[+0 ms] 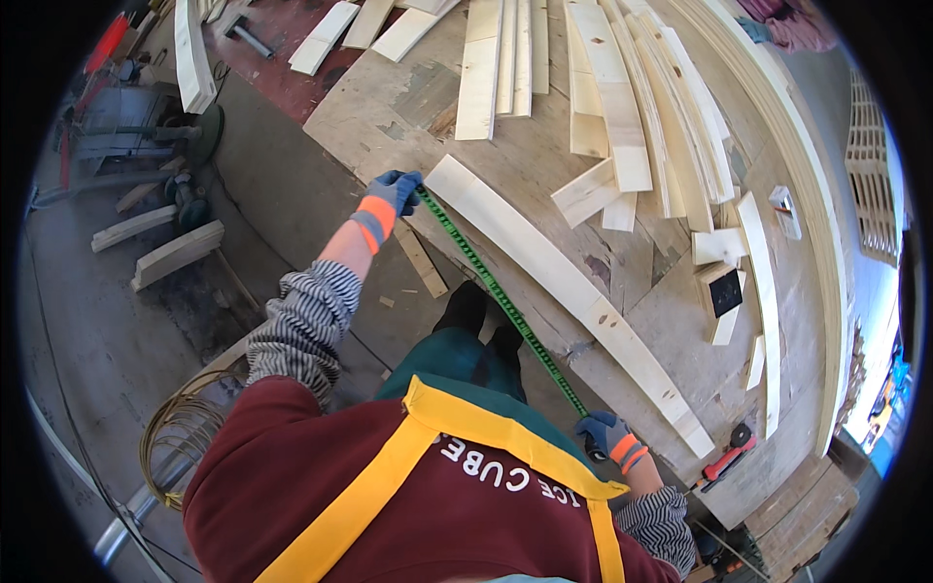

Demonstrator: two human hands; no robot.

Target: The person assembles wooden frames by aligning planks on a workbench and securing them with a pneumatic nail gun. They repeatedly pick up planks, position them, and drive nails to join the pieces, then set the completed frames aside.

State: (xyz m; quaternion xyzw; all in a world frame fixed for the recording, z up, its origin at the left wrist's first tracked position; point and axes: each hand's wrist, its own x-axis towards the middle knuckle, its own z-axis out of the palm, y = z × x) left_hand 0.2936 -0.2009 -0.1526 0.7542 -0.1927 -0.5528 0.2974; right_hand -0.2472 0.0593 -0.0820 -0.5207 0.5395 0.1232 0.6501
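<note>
A green tape measure (501, 298) is stretched in a straight line between my two gloved hands. My left hand (397, 193), in a blue and orange glove, is closed on the tape's far-left end. Lower right, my right hand (610, 436) is closed around its dark case, which the fingers partly hide. Beside the tape and roughly parallel to it, a long pale wooden plank (569, 301) lies along the near edge of the worktable (389, 117). The tape hangs just off that edge, apart from the plank.
Several boards (612, 107) are spread over the table's far side. A red and black power tool (729, 457) lies near the right corner. A small box (785, 214) and short offcuts (719, 291) sit at right. Coiled wire (180, 437) hangs at left; another person's sleeve (802, 29) shows top right.
</note>
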